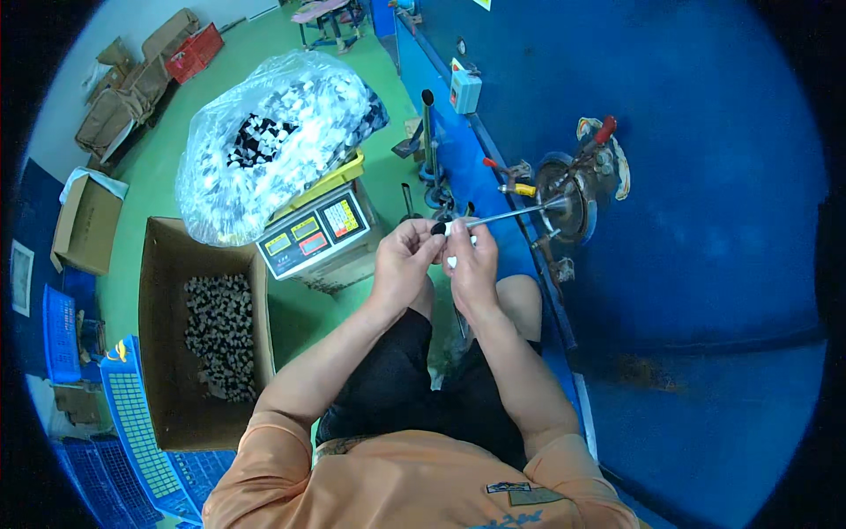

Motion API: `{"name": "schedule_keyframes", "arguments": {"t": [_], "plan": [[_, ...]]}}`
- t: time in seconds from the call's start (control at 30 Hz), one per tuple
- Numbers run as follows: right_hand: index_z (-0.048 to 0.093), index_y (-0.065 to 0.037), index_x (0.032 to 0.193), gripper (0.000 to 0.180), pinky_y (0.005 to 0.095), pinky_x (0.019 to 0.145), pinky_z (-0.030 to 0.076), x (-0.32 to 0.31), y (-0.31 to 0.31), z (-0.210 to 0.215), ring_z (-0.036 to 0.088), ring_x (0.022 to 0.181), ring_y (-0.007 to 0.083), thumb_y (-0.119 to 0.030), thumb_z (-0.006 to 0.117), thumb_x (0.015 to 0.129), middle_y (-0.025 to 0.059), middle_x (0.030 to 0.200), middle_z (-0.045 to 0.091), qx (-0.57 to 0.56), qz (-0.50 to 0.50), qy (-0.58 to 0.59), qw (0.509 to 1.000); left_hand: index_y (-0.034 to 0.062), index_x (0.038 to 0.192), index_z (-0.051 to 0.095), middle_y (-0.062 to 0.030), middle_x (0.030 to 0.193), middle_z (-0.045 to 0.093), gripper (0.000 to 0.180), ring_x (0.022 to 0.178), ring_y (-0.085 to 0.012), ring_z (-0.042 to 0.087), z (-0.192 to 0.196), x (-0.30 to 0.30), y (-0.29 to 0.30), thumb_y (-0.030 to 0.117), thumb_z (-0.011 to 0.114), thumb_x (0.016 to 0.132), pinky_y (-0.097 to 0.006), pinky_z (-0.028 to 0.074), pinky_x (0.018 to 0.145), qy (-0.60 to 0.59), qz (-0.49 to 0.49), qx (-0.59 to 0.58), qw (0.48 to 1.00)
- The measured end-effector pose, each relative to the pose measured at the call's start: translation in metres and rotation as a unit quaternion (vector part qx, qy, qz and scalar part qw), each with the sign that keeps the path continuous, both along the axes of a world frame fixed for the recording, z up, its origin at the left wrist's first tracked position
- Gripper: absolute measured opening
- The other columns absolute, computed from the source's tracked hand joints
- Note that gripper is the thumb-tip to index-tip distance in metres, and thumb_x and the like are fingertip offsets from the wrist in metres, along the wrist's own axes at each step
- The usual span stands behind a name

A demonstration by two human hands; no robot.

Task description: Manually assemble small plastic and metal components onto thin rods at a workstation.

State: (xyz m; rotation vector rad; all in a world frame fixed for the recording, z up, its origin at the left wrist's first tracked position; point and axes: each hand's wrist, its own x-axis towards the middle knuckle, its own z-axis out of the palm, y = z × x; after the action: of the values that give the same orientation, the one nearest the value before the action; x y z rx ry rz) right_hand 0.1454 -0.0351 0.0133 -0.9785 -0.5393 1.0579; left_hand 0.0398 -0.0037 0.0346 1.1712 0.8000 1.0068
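Both hands meet in front of me at the tip of a thin metal rod (507,214), which sticks out from a round metal fixture (564,201) on the blue wall. My left hand (405,261) pinches a small black cap-like piece (438,228) between thumb and fingertips. My right hand (474,269) is closed beside it, thumb by the rod's end. Small white pieces (452,263) show between its fingers. Whether the black piece touches the rod cannot be made out.
A clear plastic bag (211,176) of black and white pieces rests in a yellow tray on a weighing scale (310,236). An open cardboard box (159,353) holds many small dark and grey pieces. Blue crates (145,423) stand at left; red-handled levers (605,130) jut from the fixture.
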Motion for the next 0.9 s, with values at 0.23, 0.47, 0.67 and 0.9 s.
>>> {"name": "schedule_keyframes", "arguments": {"t": [0.23, 0.47, 0.67, 0.9], "plan": [[0.056, -0.005, 0.098, 0.015, 0.0206, 0.045, 0.031, -0.005, -0.001, -0.006, 0.04, 0.053, 0.0058, -0.02, 0.052, 0.099, -0.0002, 0.068, 0.049, 0.002, 0.004, -0.016, 1.0, -0.001, 0.098, 0.06, -0.0037, 0.08, 0.06, 0.009, 0.067, -0.0079, 0.053, -0.003, -0.003, 0.003, 0.004, 0.061, 0.09, -0.019, 0.045, 0.062, 0.058, 0.018, 0.036, 0.997], [0.054, -0.006, 0.099, 0.018, 0.0213, 0.045, 0.03, -0.013, -0.011, -0.011, 0.039, 0.054, 0.0071, -0.022, 0.046, 0.101, 0.0001, 0.068, 0.048, -0.039, 0.044, -0.002, 0.998, 0.0035, 0.101, 0.055, -0.0028, 0.08, 0.055, 0.024, 0.071, -0.0107, 0.052, 0.022, -0.092, 0.01, 0.025, 0.043, 0.1, -0.023, 0.043, 0.068, -0.263, 0.409, -0.028, 0.873], [0.055, -0.006, 0.098, 0.024, 0.0228, 0.048, 0.033, -0.03, -0.004, -0.018, 0.044, 0.059, 0.0087, -0.027, 0.043, 0.101, 0.0016, 0.072, 0.051, -0.029, 0.026, 0.028, 0.999, 0.0009, 0.11, 0.061, -0.0027, 0.082, 0.058, 0.024, 0.071, -0.0106, 0.051, -0.017, -0.071, -0.032, 0.007, 0.061, 0.086, -0.023, 0.044, 0.067, 0.135, 0.12, 0.018, 0.983], [0.055, -0.006, 0.096, 0.018, 0.0225, 0.05, 0.034, -0.03, 0.004, -0.04, 0.045, 0.063, 0.0091, -0.021, 0.045, 0.1, 0.0012, 0.076, 0.052, 0.042, -0.06, -0.173, 0.982, 0.0004, 0.104, 0.06, -0.0035, 0.083, 0.06, 0.02, 0.071, -0.0096, 0.054, -0.033, -0.033, -0.026, 0.001, 0.062, 0.084, -0.021, 0.045, 0.065, 0.186, 0.027, 0.062, 0.98]]}}
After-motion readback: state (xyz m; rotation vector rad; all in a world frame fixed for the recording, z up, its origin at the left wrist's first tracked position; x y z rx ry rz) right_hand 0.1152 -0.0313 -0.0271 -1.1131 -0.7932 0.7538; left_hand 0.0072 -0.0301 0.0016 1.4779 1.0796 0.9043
